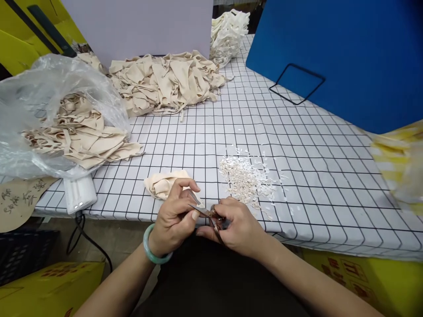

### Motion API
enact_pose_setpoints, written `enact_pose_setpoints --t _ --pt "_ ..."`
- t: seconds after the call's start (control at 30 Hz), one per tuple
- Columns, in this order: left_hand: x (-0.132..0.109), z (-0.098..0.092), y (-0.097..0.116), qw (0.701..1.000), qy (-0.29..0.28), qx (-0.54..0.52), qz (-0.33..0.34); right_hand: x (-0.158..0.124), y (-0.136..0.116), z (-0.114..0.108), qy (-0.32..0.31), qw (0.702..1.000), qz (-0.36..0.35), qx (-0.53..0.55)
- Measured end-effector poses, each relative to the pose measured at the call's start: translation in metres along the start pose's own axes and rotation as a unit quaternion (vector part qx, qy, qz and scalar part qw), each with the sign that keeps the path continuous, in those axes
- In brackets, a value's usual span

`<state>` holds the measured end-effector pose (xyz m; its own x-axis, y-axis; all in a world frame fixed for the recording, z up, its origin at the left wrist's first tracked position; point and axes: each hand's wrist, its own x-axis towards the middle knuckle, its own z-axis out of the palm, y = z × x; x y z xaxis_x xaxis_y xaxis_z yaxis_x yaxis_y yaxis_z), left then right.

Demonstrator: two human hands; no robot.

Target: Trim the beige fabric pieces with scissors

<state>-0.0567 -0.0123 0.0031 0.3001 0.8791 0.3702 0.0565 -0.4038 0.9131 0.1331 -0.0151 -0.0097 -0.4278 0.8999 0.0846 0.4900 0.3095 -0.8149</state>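
Observation:
My right hand (236,224) is closed around the handles of a pair of scissors (205,211), its blades parted and pointing left. Thumb and fingers of my left hand (175,215) pinch a small bit of cream fabric beside the blades; most of that bit is hidden by the fingers. A green bangle (154,248) circles my left wrist. Just behind the left hand, a folded cream fabric piece (161,184) rests on the table; whether it joins the pinched bit I cannot tell. Small white and cream fabric snippets (246,178) lie scattered beyond my right hand.
A large heap of cream fabric strips (168,83) lies at the back of the checkered tablecloth (313,176). On the left, a clear plastic bag (109,97) holds more strips, near a white power strip (79,193). A blue board (340,57) stands back right.

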Motion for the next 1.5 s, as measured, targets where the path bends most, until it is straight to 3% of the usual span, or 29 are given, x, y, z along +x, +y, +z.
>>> enact_pose_setpoints --t 0.27,0.4,0.5,0.6,0.7,0.77,0.87,0.97,1.03,1.17,1.23,1.27,1.33,1.4,1.43,1.5 --pt "0.028 0.026 -0.015 0.996 -0.085 -0.025 -0.02 -0.027 0.022 -0.007 0.103 0.99 0.094 -0.029" --pt "0.03 0.03 -0.021 0.994 -0.094 -0.025 -0.046 -0.034 0.035 -0.025 0.129 0.976 0.165 -0.062" --pt "0.027 0.016 -0.017 0.993 -0.106 -0.006 -0.055 -0.032 0.041 -0.049 0.148 0.968 0.178 -0.099" --pt "0.017 -0.013 -0.015 0.987 -0.064 0.128 -0.071 -0.019 0.039 -0.057 0.141 0.976 0.147 -0.078" --pt "-0.001 -0.041 -0.019 0.94 0.009 0.329 -0.095 0.001 0.027 -0.03 0.062 0.99 0.124 0.005" --pt "-0.015 -0.049 -0.02 0.917 -0.008 0.378 -0.13 0.014 0.016 0.0 0.004 0.993 0.105 0.048" --pt "-0.024 -0.047 -0.021 0.932 -0.072 0.306 -0.179 0.035 0.005 0.037 -0.034 0.996 0.058 0.053" --pt "0.009 -0.053 -0.023 0.947 -0.055 0.243 -0.204 0.078 -0.001 0.037 -0.03 0.997 0.019 0.075" --pt "0.062 -0.072 -0.02 0.96 0.008 0.21 -0.183 0.127 -0.01 0.013 0.013 0.996 0.006 0.091" --pt "0.187 -0.12 -0.001 0.971 0.166 0.149 -0.088 0.243 -0.039 -0.06 0.151 0.985 0.013 0.088" --pt "0.22 -0.128 0.004 0.968 0.212 0.115 -0.07 0.279 -0.043 -0.085 0.205 0.975 0.02 0.078" --pt "0.223 -0.125 0.004 0.965 0.229 0.103 -0.068 0.285 -0.039 -0.091 0.22 0.972 0.026 0.075" --pt "0.207 -0.107 -0.001 0.97 0.229 0.027 -0.082 0.276 -0.024 -0.089 0.214 0.973 0.039 0.076" --pt "0.173 -0.083 -0.008 0.959 0.189 -0.174 -0.118 0.246 -0.005 -0.073 0.171 0.98 0.057 0.087" --pt "0.156 -0.071 -0.011 0.93 0.168 -0.296 -0.138 0.227 0.004 -0.064 0.144 0.983 0.066 0.097" --pt "0.127 -0.054 -0.014 0.838 0.153 -0.495 -0.169 0.191 0.015 -0.046 0.099 0.982 0.086 0.136"
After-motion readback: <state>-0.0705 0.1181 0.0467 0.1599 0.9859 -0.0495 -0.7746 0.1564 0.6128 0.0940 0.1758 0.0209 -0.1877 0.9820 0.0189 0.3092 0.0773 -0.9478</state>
